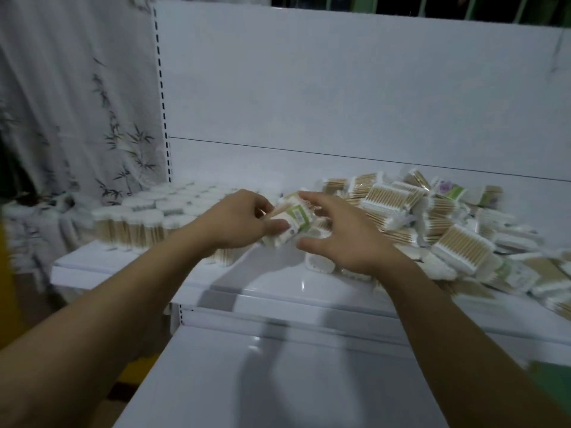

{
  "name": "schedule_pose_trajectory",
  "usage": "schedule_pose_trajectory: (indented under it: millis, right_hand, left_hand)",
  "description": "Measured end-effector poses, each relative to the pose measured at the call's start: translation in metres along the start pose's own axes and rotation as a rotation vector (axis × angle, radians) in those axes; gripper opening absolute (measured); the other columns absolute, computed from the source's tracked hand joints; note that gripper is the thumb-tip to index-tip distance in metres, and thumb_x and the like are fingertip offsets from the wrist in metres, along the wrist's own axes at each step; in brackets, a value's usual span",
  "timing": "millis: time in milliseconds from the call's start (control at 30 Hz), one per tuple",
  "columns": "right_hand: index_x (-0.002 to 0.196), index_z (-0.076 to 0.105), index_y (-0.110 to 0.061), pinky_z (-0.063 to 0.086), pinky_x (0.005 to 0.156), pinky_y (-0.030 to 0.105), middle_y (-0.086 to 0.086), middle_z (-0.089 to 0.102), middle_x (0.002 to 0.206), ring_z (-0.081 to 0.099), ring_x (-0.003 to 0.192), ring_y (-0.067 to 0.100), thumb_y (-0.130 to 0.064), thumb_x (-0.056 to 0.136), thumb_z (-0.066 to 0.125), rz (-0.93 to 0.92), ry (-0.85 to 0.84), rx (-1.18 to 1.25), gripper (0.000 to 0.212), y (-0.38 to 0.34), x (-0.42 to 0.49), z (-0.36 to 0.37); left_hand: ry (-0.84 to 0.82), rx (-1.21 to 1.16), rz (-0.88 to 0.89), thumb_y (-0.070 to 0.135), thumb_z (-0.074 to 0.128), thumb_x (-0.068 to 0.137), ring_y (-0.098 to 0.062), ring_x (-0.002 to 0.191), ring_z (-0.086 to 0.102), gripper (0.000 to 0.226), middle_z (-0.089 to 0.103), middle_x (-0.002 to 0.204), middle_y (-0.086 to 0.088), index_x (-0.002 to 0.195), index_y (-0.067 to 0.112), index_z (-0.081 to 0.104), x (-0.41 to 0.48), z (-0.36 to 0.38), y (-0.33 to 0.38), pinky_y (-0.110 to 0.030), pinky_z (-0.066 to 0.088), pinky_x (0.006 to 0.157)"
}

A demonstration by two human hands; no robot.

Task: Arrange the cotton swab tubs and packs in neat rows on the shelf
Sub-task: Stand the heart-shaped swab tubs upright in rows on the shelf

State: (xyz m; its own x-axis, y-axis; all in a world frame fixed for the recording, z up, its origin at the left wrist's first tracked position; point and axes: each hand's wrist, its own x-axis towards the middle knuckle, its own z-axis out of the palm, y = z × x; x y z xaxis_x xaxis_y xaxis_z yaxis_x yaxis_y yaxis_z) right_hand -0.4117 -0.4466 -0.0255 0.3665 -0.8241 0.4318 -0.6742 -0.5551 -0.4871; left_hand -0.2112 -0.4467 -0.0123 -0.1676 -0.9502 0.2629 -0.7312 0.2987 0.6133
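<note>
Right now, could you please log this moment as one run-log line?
left hand: grips clear green-labelled cotton swab pack | right hand: open beside it | round clear tubs: rowed left | loose packs: heaped right | white metal shelf

Cannot read the print on the green-and-white label of the clear plastic pack of wooden-stemmed cotton swabs (294, 218): smeared by motion. Loses that pack's left end behind the fingers of the left hand (239, 219) and its lower right corner behind the right hand (343, 234). Cannot tell whether the right fingertips touch the pack. Cuts off the loose heap of swab packs (448, 233) at the right edge. Blurs the round clear tubs of swabs (145, 219) into a pale mass, too soft to count. Smears a green patch (551, 376) at bottom right beyond recognition.
</note>
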Motion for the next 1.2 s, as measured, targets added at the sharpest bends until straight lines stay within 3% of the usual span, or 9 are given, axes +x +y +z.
schedule_pose_trajectory:
  millis: [67, 167, 333, 467, 633, 733, 867, 1033, 1200]
  right_hand:
    - [0.142, 0.043, -0.037, 0.049, 0.098, 0.031, -0.013, 0.055, 0.129, 0.059, 0.11, 0.006, -0.026, 0.078, 0.081, 0.039, 0.039, 0.207, 0.075, -0.004, 0.005, 0.008]
    - [0.138, 0.048, -0.036, 0.056, 0.087, 0.033, -0.008, 0.061, 0.122, 0.07, 0.089, 0.009, -0.018, 0.082, 0.077, 0.073, 0.087, 0.464, 0.065, -0.011, 0.013, 0.018]
    - [0.142, 0.045, -0.03, 0.056, 0.074, 0.022, 0.002, 0.058, 0.127, 0.069, 0.093, 0.003, -0.019, 0.084, 0.075, 0.17, 0.123, 0.837, 0.066, -0.023, 0.02, 0.033]
    - [0.128, 0.054, -0.011, 0.059, 0.073, 0.039, 0.017, 0.068, 0.114, 0.071, 0.095, 0.029, -0.012, 0.086, 0.072, 0.224, 0.202, 1.167, 0.045, -0.031, 0.029, 0.039]
    - [0.131, 0.048, -0.003, 0.058, 0.082, 0.046, 0.021, 0.069, 0.109, 0.071, 0.095, 0.036, -0.016, 0.088, 0.07, 0.342, 0.252, 1.409, 0.05, -0.038, 0.033, 0.05]
    - [0.132, 0.046, -0.004, 0.058, 0.081, 0.048, 0.021, 0.068, 0.112, 0.071, 0.093, 0.039, -0.028, 0.088, 0.07, 0.369, 0.208, 1.386, 0.055, -0.041, 0.033, 0.057]
    - [0.137, 0.039, -0.037, 0.056, 0.087, 0.051, 0.011, 0.068, 0.111, 0.071, 0.094, 0.033, -0.038, 0.086, 0.068, 0.327, 0.115, 1.269, 0.059, -0.038, 0.037, 0.06]
    - [0.116, 0.06, -0.014, 0.058, 0.082, 0.037, 0.008, 0.071, 0.111, 0.07, 0.099, 0.022, -0.045, 0.074, 0.069, 0.244, 0.123, 1.029, 0.052, -0.036, 0.041, 0.06]
    - [0.099, 0.058, -0.017, 0.057, 0.082, 0.039, 0.005, 0.072, 0.097, 0.07, 0.089, 0.02, -0.052, 0.067, 0.073, 0.237, 0.327, 0.856, 0.05, -0.037, 0.048, 0.072]
  left_hand:
    - [0.054, -0.276, -0.084, 0.038, 0.07, 0.087, -0.009, 0.06, 0.061, 0.024, 0.07, 0.077, -0.002, 0.091, 0.014, 0.071, -0.003, 0.0, -0.001, -0.024, 0.046, 0.057]
    - [0.142, -0.403, -0.122, 0.039, 0.072, 0.085, -0.015, 0.064, 0.062, 0.031, 0.072, 0.082, -0.009, 0.093, 0.009, 0.071, -0.004, 0.001, -0.004, -0.026, 0.047, 0.057]
    - [0.25, -0.552, -0.12, 0.044, 0.075, 0.08, -0.01, 0.061, 0.062, 0.037, 0.073, 0.086, -0.008, 0.1, 0.013, 0.069, -0.01, 0.001, -0.007, -0.02, 0.043, 0.05]
    - [0.332, -0.695, -0.021, 0.048, 0.074, 0.073, -0.009, 0.074, 0.065, 0.047, 0.07, 0.09, -0.004, 0.111, 0.018, 0.068, -0.015, -0.003, -0.01, -0.018, 0.046, 0.055]
    - [0.441, -0.749, 0.046, 0.015, 0.077, 0.081, -0.004, 0.073, 0.063, 0.039, 0.068, 0.094, -0.001, 0.116, 0.017, 0.059, -0.013, -0.004, -0.015, -0.018, 0.049, 0.059]
    - [0.505, -0.771, 0.07, 0.009, 0.076, 0.081, -0.007, 0.069, 0.06, 0.034, 0.064, 0.09, -0.001, 0.104, 0.02, 0.054, -0.007, -0.003, -0.012, -0.02, 0.049, 0.056]
    - [0.493, -0.673, 0.133, 0.008, 0.072, 0.084, -0.006, 0.063, 0.057, 0.021, 0.065, 0.085, -0.001, 0.096, 0.019, 0.058, 0.005, -0.014, -0.012, -0.018, 0.045, 0.055]
    - [0.489, -0.574, 0.175, 0.009, 0.073, 0.083, -0.006, 0.063, 0.057, 0.017, 0.066, 0.073, 0.005, 0.074, 0.019, 0.064, 0.019, -0.026, -0.013, -0.021, 0.044, 0.059]
    - [0.398, -0.46, 0.257, 0.016, 0.069, 0.089, -0.007, 0.086, 0.065, 0.004, 0.069, 0.088, 0.007, 0.087, 0.02, 0.068, 0.02, -0.027, -0.023, -0.036, 0.055, 0.083]
